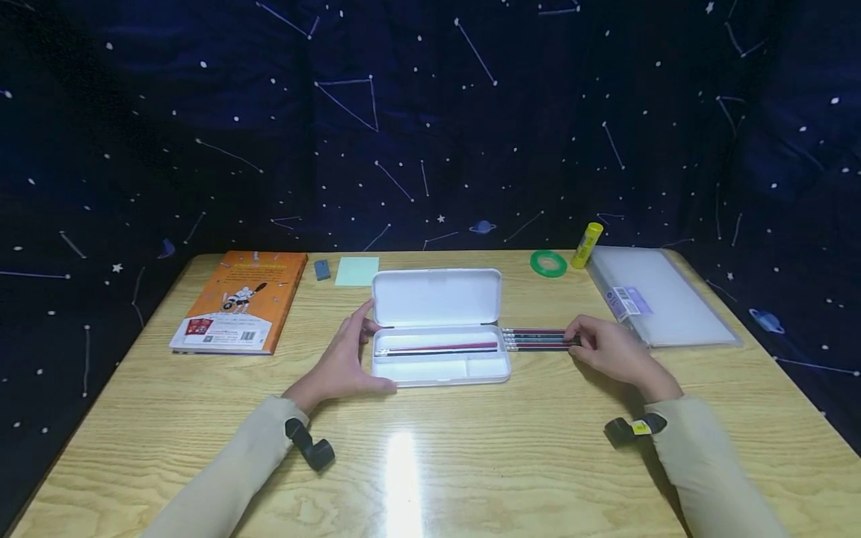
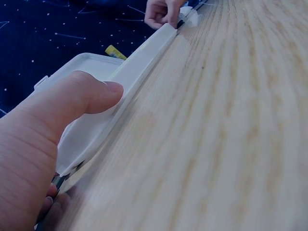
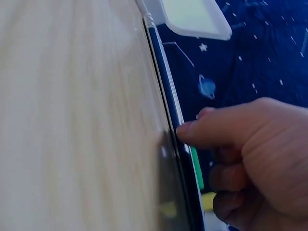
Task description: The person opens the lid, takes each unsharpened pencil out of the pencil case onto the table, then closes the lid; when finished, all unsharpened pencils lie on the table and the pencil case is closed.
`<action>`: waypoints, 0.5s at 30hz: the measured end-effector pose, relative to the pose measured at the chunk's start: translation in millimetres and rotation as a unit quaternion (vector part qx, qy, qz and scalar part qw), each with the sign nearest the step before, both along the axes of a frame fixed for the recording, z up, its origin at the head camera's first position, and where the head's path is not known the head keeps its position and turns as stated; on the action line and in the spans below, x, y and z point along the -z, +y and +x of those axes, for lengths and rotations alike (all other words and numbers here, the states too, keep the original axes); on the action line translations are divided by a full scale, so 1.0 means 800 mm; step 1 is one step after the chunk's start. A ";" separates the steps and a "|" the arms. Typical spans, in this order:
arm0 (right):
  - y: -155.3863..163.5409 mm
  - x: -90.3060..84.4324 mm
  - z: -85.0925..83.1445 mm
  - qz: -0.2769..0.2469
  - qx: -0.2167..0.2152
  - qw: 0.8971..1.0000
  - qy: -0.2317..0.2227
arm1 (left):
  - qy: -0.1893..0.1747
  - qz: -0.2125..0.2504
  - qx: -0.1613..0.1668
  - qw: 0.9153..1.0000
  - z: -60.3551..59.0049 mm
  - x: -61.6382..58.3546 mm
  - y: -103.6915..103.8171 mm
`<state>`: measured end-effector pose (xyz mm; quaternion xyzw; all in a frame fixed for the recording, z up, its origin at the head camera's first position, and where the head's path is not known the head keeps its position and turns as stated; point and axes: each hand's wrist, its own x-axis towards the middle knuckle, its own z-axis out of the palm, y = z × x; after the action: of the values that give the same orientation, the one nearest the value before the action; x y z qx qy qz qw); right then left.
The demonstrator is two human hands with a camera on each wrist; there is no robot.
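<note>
A white pencil case [image 1: 420, 372] lies open on the table with its lid [image 1: 437, 299] tilted back. Inside its long compartment are a few red and dark pencils [image 1: 444, 348]. My left hand [image 1: 343, 362] grips the case's left end, thumb at the front corner and fingers toward the back; in the left wrist view the thumb [image 2: 103, 94] presses the case's front side. Just right of the case, several striped pencils [image 1: 538, 340] lie side by side, erasers toward it. My right hand [image 1: 608, 351] pinches their far ends; its thumb [image 3: 207, 132] touches the nearest pencil [image 3: 166, 91].
An orange book [image 1: 245, 299] lies at left, near a small grey-blue eraser [image 1: 322, 270] and pale green sticky notes [image 1: 357, 271]. At back right are a green tape roll [image 1: 548, 264], an upright yellow glue stick [image 1: 587, 245] and a clear plastic folder [image 1: 666, 299]. A starry curtain [image 1: 430, 134] hangs behind.
</note>
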<state>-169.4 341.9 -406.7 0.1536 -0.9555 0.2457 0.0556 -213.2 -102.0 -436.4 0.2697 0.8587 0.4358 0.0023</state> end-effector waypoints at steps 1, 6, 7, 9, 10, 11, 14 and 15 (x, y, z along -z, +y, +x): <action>-0.006 -0.001 -0.004 -0.003 -0.006 1.000 -0.002 | 0.002 -0.001 -0.001 1.000 0.000 0.000 -0.001; -0.046 -0.009 -0.024 -0.018 -0.031 0.999 -0.028 | -0.003 -0.002 -0.002 1.000 -0.001 0.002 -0.002; -0.055 -0.010 -0.027 -0.019 -0.037 0.999 -0.033 | -0.005 -0.004 -0.003 1.000 -0.001 0.002 -0.002; -0.072 -0.013 -0.034 -0.021 -0.051 0.998 -0.042 | -0.009 -0.003 -0.004 1.000 -0.001 0.001 -0.002; -0.080 -0.014 -0.036 -0.023 -0.057 0.997 -0.047 | -0.011 -0.004 -0.005 1.000 -0.002 0.001 -0.001; -0.089 -0.015 -0.039 -0.026 -0.065 0.996 -0.051 | -0.013 -0.006 -0.006 1.000 -0.002 0.001 -0.001; -0.112 -0.016 -0.046 -0.028 -0.090 0.994 -0.062 | -0.018 -0.007 -0.006 1.000 -0.002 0.000 -0.001; -0.120 -0.016 -0.048 -0.028 -0.097 0.993 -0.067 | -0.018 -0.007 -0.007 1.000 -0.003 0.001 -0.002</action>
<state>-207.6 246.2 -393.8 0.2274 -0.9304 0.2860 -0.0290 -215.2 -103.5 -436.8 0.2562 0.8634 0.4342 0.0166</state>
